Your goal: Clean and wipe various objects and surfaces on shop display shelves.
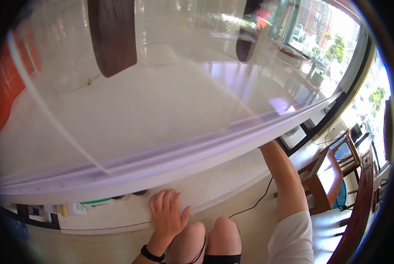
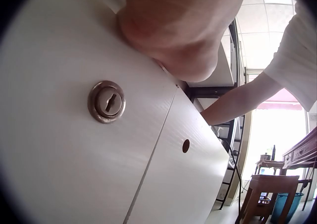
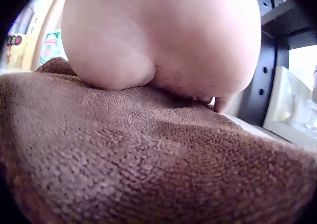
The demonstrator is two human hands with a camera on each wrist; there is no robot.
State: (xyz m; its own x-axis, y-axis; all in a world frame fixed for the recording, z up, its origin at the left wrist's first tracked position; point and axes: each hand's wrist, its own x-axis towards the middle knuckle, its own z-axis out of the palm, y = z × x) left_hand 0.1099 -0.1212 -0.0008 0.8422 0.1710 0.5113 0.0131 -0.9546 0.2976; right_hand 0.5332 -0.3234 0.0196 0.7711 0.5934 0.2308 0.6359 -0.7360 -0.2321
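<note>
A glass-topped cabinet with a white front edge (image 1: pixel 197 145) spans the head view. My left hand (image 1: pixel 168 215) rests with spread fingers on a white surface (image 1: pixel 223 178) below that edge; in the left wrist view the hand (image 2: pixel 173 30) lies against a white panel (image 2: pixel 59 100) with a metal lock (image 2: pixel 107 102). My right forearm (image 1: pixel 285 176) reaches under the edge, its hand hidden there. In the right wrist view my right hand (image 3: pixel 163 40) presses on a brown plush cloth (image 3: pixel 148 149); its fingers are mostly hidden, so their grip cannot be told.
Green-and-white boxes (image 1: pixel 95 203) lie at the lower left of the head view. A wooden chair (image 1: pixel 324 180), a blue bin (image 1: pixel 341 193) and a dark cable (image 1: pixel 260 198) are at the right. Dark shelving (image 3: pixel 262 80) stands beside the cloth.
</note>
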